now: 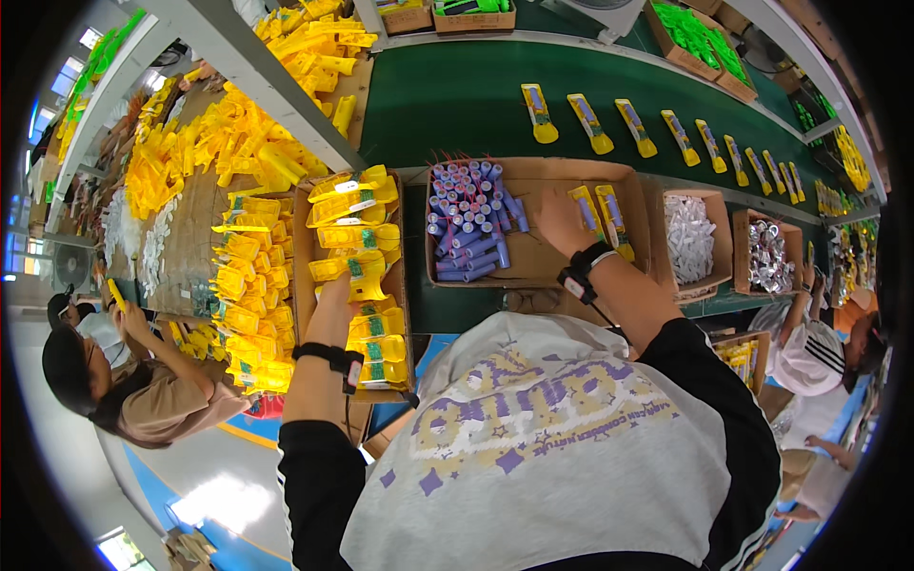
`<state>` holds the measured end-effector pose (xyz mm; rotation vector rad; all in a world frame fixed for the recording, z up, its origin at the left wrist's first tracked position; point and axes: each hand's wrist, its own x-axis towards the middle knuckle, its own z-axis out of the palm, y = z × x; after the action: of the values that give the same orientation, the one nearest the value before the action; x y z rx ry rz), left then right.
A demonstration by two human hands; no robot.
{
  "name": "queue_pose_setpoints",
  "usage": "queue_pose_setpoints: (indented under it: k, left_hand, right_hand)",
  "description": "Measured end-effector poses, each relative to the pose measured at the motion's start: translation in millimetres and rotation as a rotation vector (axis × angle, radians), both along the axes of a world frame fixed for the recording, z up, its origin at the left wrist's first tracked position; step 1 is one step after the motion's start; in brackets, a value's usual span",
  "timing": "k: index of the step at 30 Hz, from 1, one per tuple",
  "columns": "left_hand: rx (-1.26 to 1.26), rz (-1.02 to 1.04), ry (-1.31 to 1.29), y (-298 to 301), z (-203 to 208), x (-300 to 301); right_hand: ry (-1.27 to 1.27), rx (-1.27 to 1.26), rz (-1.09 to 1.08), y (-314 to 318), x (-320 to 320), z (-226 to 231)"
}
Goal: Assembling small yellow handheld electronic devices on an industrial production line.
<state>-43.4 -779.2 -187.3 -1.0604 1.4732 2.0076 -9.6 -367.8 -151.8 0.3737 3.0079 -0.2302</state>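
Note:
My left hand reaches into a cardboard box of yellow plastic casings, right against one casing. Its fingers are mostly hidden, so I cannot tell whether they grip it. My right hand is over a wider cardboard box, between a heap of purple cylindrical batteries and two yellow casings with purple batteries in them. The fingertips of this hand do not show clearly. Dark straps with small devices circle both my wrists.
Yellow casings with batteries stand in a row on the green conveyor belt. To the right are boxes of white pieces and shiny metal parts. Stacked yellow casings lie at left. Other people work on both sides; a metal post rises at left.

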Motion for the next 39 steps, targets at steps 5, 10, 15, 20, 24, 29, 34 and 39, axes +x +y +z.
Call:
queue_pose_setpoints:
  k: [5, 10, 15, 20, 24, 29, 34, 39]
  left_hand:
    - [-0.548, -0.499, -0.200, 28, 35, -14]
    - [-0.759, -0.518, -0.471, 20, 1, -48]
    - [-0.877, -0.768, -0.682, 53, 7, -58]
    - [-0.967, -0.581, -0.829, 103, 12, -41]
    - [-1.035, -0.337, -0.468, 46, -29, -16]
    - [0.222, 0.093, 0.069, 31, 91, 42]
    - [0.292, 0.261, 0.312, 88, 157, 97]
    - [0.452, 0.136, 0.460, 135, 180, 115]
  right_hand:
    - [-0.080, -0.238, -0.070, -10, -5, -29]
    - [-0.121, -0.364, 0.020, -23, -5, -8]
    - [-0.035, -0.433, 0.077, -20, -3, -34]
    - [-0.118, -0.474, 0.005, -10, 2, -29]
    - [-0.195, -0.509, 0.008, 6, 5, -15]
    - [-0.431, -1.754, -0.468, 58, 20, 2]
    - [-0.522, -2.205, -0.550, 66, 37, 50]
    - [-0.490, -2.211, -0.205, 38, 52, 122]
